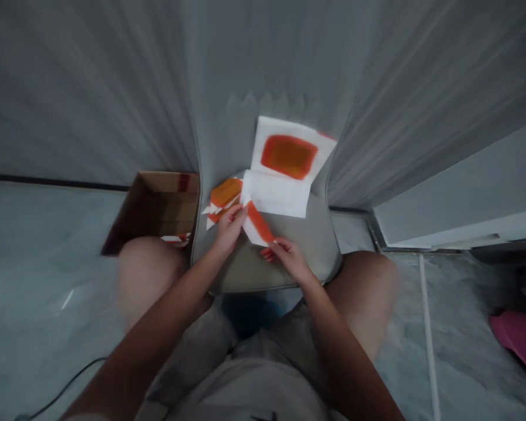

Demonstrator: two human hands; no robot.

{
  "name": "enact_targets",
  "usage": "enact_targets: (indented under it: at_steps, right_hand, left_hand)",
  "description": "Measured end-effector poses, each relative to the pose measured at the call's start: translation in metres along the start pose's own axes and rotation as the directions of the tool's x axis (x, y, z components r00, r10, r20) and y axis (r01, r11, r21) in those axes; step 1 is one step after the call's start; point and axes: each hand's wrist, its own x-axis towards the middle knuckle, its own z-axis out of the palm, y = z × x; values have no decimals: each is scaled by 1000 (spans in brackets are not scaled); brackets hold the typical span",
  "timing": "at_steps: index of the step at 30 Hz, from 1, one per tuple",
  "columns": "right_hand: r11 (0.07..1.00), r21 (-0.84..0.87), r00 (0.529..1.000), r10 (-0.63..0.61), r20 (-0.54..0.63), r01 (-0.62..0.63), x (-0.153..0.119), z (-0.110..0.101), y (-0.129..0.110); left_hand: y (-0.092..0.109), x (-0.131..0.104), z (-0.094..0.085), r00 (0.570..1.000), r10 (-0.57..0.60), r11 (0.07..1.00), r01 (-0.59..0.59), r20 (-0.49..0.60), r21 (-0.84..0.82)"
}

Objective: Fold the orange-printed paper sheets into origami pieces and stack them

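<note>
Between my two hands is a folded paper piece [258,225], orange on one part and white on the other. My left hand [231,227] pinches its upper left end. At its lower right corner, my right hand [288,257] grips it between thumb and fingers. Just beyond lies a white sheet [275,193], its raised back half bearing an orange-brown patch [289,156]. Several orange and white folded papers [223,196] are heaped to the left of it, beside my left hand. All of these are over the grey chair seat [241,275].
An open cardboard box [158,204] stands on the floor left of the chair, with some orange and white paper inside. Grey curtains [92,88] hang behind. A pink object [519,342] lies at the far right, and a dark cable [65,386] at lower left.
</note>
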Motion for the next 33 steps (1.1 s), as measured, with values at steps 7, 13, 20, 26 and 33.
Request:
enact_targets:
  at_steps: [7, 13, 20, 26, 33]
  right_hand:
    - [990, 88, 960, -85, -266, 112, -6, -7, -3]
    - [999, 7, 974, -36, -223, 38, -35, -12, -8]
    - [997, -76, 968, -33, -249, 14, -57, -13, 1]
    - [990, -141, 971, -14, -240, -21, -54, -12, -3]
    - [979, -197, 971, 8, -239, -57, -53, -12, -12]
  left_hand:
    - [8, -66, -31, 993, -99, 995, 100, 65, -14]
    - [6, -114, -54, 971, -222, 975, 220, 84, 31]
    - [4, -122, -61, 942, -332, 942, 329, 45, 68]
    - [5, -114, -58, 921, -389, 921, 387, 28, 37]
    - [1, -117, -65, 912, -404, 915, 403, 68, 28]
